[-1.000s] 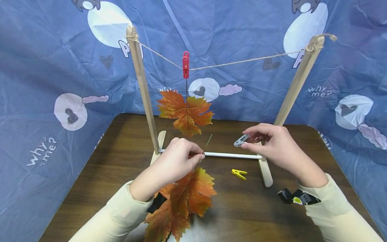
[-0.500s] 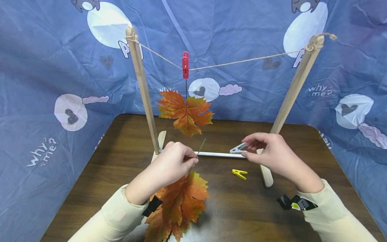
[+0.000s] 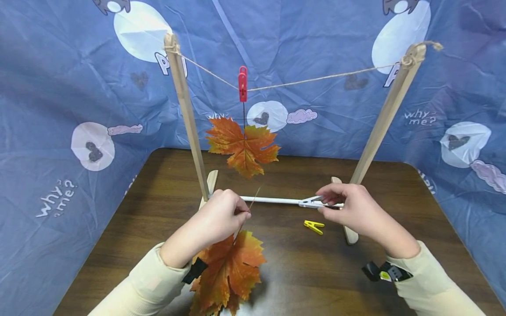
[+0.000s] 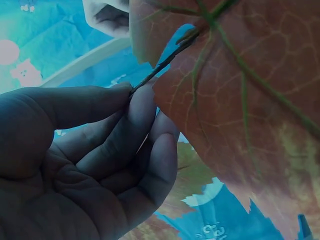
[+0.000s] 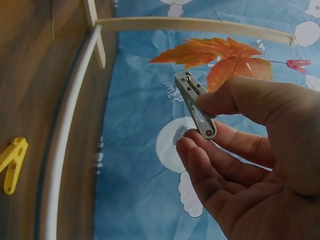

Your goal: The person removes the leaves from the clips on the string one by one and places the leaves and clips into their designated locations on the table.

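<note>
My left hand point(image 3: 225, 215) pinches the thin stem of an orange maple leaf point(image 3: 233, 267) between thumb and forefinger; in the left wrist view the leaf point(image 4: 240, 100) fills the right side. Partly hidden under it is at least one more leaf. On the right, my right hand point(image 3: 353, 206) holds a grey clothespin point(image 3: 310, 202) by thumb and fingertips. The right wrist view shows that clothespin point(image 5: 195, 105) with nothing between its tips. Another maple leaf point(image 3: 245, 147) hangs by its stem from a red clothespin point(image 3: 243, 84) on the twine point(image 3: 316, 80).
Two wooden posts, the left post point(image 3: 186, 114) and the right post point(image 3: 387, 118), carry the twine. A white rod point(image 3: 272, 200) joins their feet. A yellow clothespin point(image 3: 314, 227) lies on the brown table point(image 3: 308, 281). Behind hangs a blue printed cloth point(image 3: 308, 39).
My left hand has drawn slightly left and down with the leaf and its stem. My right hand has come lower, and the grey clothespin now appears in front of the white rod.
</note>
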Demonstrator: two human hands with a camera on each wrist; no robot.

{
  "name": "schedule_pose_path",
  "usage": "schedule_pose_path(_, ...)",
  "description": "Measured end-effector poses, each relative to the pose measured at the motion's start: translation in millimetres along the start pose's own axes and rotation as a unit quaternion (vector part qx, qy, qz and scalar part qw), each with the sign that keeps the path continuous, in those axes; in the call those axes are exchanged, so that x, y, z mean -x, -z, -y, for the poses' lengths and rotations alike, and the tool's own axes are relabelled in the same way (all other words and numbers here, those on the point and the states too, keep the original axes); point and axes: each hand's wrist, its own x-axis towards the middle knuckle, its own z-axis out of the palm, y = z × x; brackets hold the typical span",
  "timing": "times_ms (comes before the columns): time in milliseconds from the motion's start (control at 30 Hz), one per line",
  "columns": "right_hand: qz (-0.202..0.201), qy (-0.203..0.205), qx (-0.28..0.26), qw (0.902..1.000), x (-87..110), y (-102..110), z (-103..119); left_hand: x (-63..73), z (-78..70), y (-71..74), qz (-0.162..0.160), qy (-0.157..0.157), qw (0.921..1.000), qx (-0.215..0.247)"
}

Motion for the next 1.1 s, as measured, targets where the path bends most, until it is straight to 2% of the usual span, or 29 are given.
schedule_pose_path(233, 0.015, -0.004, 0.011, 0.9998, 5.3, -5.9, -5.9, 1.1, 11.3, -5.3, -0.004, 0.018, 0.9997, -0.014)
schedule_pose_path(700, 0.026, 0.0, 0.019, 0.9995, 14.5, -28.0, -21.1, 3.2, 30.6, -10.9, 0.015, 0.052, 0.9985, -0.012)
schedule_pose_path(933, 0.048, -0.032, 0.018, 0.9982, 18.2, -38.7, -26.9, 2.3, 42.5, -19.3, 0.025, 0.066, 0.9974, -0.015)
schedule_pose_path(1100, 0.063, -0.05, 0.022, 0.9966, 20.1, -47.9, -33.0, 0.9, 49.7, -25.5, 0.037, 0.094, 0.9947, -0.017)
